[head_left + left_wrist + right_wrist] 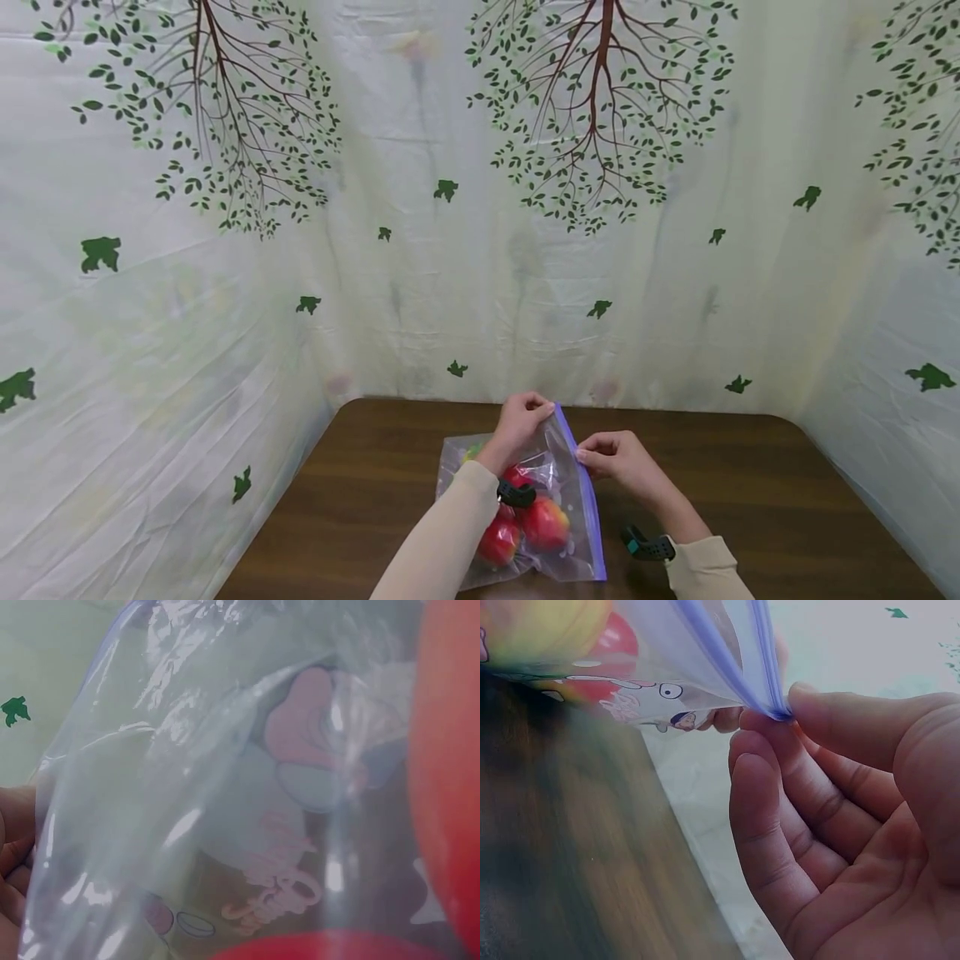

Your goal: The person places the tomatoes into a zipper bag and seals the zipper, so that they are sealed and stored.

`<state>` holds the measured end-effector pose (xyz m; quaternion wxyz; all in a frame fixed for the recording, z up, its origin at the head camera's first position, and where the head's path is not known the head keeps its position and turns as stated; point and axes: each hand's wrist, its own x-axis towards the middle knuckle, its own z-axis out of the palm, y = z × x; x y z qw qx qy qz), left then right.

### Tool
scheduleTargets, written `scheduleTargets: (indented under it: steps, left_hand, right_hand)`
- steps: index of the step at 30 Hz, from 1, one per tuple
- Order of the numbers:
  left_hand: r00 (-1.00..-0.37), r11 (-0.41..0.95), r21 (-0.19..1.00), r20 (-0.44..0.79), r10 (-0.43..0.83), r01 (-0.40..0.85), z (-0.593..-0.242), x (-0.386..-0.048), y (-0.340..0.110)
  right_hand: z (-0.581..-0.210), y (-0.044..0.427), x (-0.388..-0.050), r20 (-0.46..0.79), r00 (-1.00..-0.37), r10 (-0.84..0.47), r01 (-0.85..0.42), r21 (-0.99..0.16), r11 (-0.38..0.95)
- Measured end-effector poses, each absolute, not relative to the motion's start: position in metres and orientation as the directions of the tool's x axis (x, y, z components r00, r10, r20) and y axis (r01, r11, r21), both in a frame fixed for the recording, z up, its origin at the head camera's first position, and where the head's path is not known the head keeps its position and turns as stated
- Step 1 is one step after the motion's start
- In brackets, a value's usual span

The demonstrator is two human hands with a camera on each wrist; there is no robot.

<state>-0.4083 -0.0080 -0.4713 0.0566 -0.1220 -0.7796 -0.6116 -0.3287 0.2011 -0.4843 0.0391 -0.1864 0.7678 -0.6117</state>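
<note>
A clear zip bag (558, 562) with a purple zip strip (592, 525) lies tilted on the table, its far corner raised. Several red and yellow fruits, apple-like, sit inside, among them one fruit (545, 523) near the strip. My left hand (522, 425) pinches the far end of the strip. Partway down it, my right hand (622, 462) pinches the strip between thumb and forefinger. Close up in the right wrist view, the strip's two edges (761, 645) stand apart above the pinch. Cartoon print (300, 765) and red fruit (450, 750) fill the left wrist view.
The brown wooden table (360, 500) reaches back to a pale curtain (390, 333) printed with trees and leaves. More curtain hangs along both sides. A dark band (648, 546) is strapped at my right wrist, another (517, 493) at my left.
</note>
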Motion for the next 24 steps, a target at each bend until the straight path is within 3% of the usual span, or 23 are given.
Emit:
scheduleTargets:
  steps: [12,24]
  left_hand:
    - [-0.967,0.225,0.943,0.224,0.121,0.246,-0.472,-0.408,-0.009]
    - [-0.962,0.218,0.94,0.239,0.129,0.263,-0.471,-0.41,-0.002]
  right_hand:
    - [-0.489,0.204,-0.314,0.119,-0.937,-0.328,-0.187,-0.965,0.185]
    - [-0.484,0.205,-0.303,0.15,-0.932,-0.329,-0.242,-0.935,0.259]
